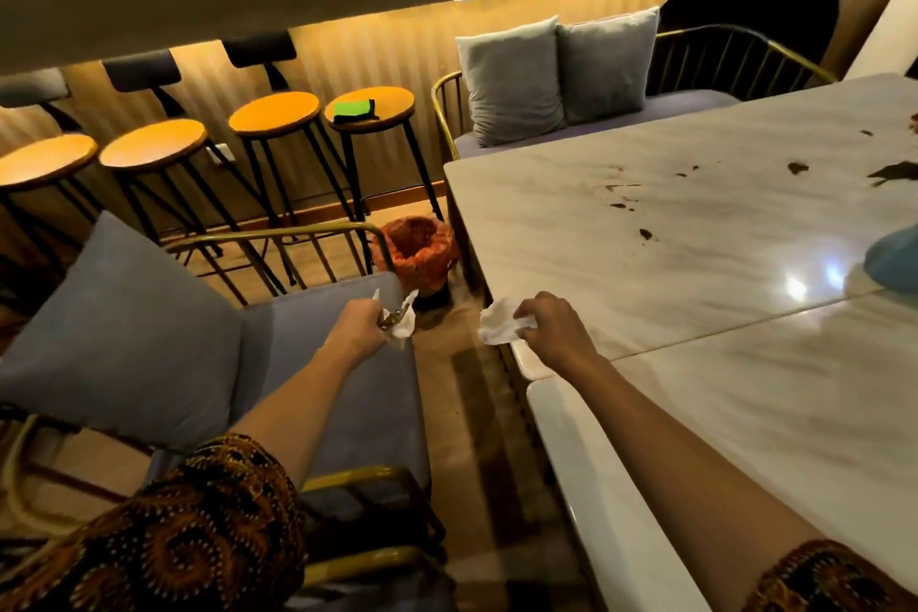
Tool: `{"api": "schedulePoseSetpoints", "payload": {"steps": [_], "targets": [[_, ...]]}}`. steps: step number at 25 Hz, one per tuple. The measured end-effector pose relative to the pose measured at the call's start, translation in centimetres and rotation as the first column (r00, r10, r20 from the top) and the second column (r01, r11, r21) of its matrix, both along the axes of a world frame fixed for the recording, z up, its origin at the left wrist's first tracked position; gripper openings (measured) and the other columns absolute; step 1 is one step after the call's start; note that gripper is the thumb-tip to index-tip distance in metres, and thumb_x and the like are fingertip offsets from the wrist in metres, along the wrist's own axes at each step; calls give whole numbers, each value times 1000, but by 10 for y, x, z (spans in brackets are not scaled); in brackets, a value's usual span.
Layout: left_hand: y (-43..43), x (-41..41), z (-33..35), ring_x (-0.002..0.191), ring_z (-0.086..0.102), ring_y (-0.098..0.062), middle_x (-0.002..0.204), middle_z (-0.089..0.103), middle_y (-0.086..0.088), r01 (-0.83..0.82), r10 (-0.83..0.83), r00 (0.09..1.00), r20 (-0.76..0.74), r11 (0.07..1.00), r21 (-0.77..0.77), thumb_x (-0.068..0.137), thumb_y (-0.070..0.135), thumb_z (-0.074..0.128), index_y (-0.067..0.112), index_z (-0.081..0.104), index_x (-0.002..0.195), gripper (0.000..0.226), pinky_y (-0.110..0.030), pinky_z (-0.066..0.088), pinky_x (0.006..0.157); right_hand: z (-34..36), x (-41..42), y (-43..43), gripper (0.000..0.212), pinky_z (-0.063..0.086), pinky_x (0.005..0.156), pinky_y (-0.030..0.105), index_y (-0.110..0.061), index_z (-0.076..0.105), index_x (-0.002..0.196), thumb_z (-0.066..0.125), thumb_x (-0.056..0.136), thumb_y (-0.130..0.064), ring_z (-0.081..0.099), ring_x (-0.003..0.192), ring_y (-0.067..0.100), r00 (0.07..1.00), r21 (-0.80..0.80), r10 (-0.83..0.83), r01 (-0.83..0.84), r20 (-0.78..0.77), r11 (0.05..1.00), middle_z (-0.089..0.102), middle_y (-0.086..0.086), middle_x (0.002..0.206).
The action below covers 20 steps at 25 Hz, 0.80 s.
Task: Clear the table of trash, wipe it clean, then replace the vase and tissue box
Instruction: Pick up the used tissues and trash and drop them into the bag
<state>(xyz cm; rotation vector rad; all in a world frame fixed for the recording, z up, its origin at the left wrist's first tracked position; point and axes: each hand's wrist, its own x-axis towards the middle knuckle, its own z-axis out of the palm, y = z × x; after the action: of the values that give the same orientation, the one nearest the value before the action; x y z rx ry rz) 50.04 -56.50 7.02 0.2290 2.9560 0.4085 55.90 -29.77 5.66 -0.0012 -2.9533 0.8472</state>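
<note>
My left hand (360, 322) grips a crumpled white tissue with dark scraps (401, 321) over the floor beside the table. My right hand (554, 328) holds another crumpled white tissue (499, 327) at the table's left edge. Ahead of both hands, a small bin lined with an orange bag (417, 250) stands on the floor by the table corner. The white marble table (695, 263) carries dark stains and crumbs (797, 168) toward the right. A blue rounded object (894, 261) sits at the table's right edge, cut off by the frame.
A grey cushioned bench with a pillow (124, 338) stands at my left, with a gold metal frame. Another bench with two grey pillows (556, 70) is behind the table. Several bar stools line the wall; one holds a green cloth (353, 109).
</note>
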Motion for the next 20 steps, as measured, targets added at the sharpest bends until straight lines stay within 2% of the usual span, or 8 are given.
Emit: {"api": "schedulePoseSetpoints", "payload": {"steps": [3,7,9,13,16,20], "targets": [[3,-14,0,70,49,-26,62,48,-11,-12,12,1000,-9,1000,-1,77,1,62,10,42,55,31,-34,31,61,4,-23,7,25,41,75,29,-7,68,109,66,84,-10,58,97,30,1000,-18,-9,9,-9,1000,62,13,105],[7,-44,-5,71,47,-24,77,58,-18,-24,24,1000,-3,1000,-20,78,4,65,10,47,61,26,-36,33,62,4,-61,7,26,38,73,24,-8,68,109,67,84,-13,58,99,29,1000,-62,-7,6,-16,998,62,13,107],[8,-68,-7,71,48,-25,79,59,-21,-18,18,1000,6,997,-70,79,3,64,4,55,66,16,-34,32,62,4,-85,7,27,37,72,24,-7,68,110,67,84,-13,58,100,29,1000,-77,-6,5,-15,997,61,13,107],[6,-163,-13,83,55,-35,86,59,-22,-26,23,999,-38,995,-96,80,-2,53,6,48,67,16,-33,33,62,-2,-171,7,26,39,74,26,-8,68,110,67,85,-16,58,99,29,999,-91,-27,25,-22,996,61,13,107],[3,-249,-25,89,58,-37,90,63,-23,-39,35,998,-53,997,-74,80,1,55,-2,62,81,8,-33,36,64,-7,-241,2,28,39,75,26,-9,67,111,68,85,-17,58,99,29,999,-68,-40,39,-6,997,60,14,107],[6,-338,-32,88,59,-36,89,64,-24,-25,27,999,42,998,-60,79,2,59,-5,64,85,11,-38,42,65,-5,-322,-4,29,40,75,26,-8,66,112,69,85,-17,58,99,29,1000,-51,-18,19,24,999,60,13,108]]}}
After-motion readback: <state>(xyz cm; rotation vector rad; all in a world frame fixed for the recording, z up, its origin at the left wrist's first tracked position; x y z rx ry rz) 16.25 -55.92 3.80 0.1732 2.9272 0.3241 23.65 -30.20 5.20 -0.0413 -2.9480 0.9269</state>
